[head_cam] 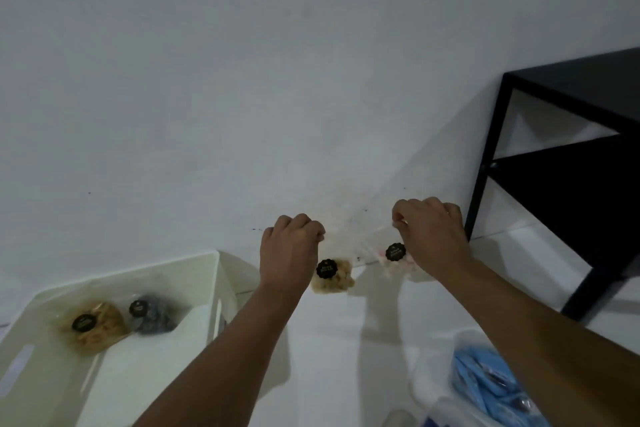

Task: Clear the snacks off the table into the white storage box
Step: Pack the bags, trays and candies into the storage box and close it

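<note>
Two snack bags pinched by their tops, one per hand, box waiting at near left.

Near left, the white storage box (221, 274) already holds two clear bags: one w/ tan snacks (95, 324), one w/ dark snacks (152, 317). Near right sits a clear tub of blue packets (491, 381). Farther out, our left hand (289, 253) is clenched on the top of a clear bag of beige snacks (334, 277), and our right hand (431, 236) is closed on the top of a bag of pale pink-white snacks (393, 260). Both bags hang below the fists, so we judge them light, soft and crinkly, contents prob. crushable. Best hold is the bunched neck above the black sticker, not the body. Black shelf frame (485, 184) stands far right against the wall.
</note>
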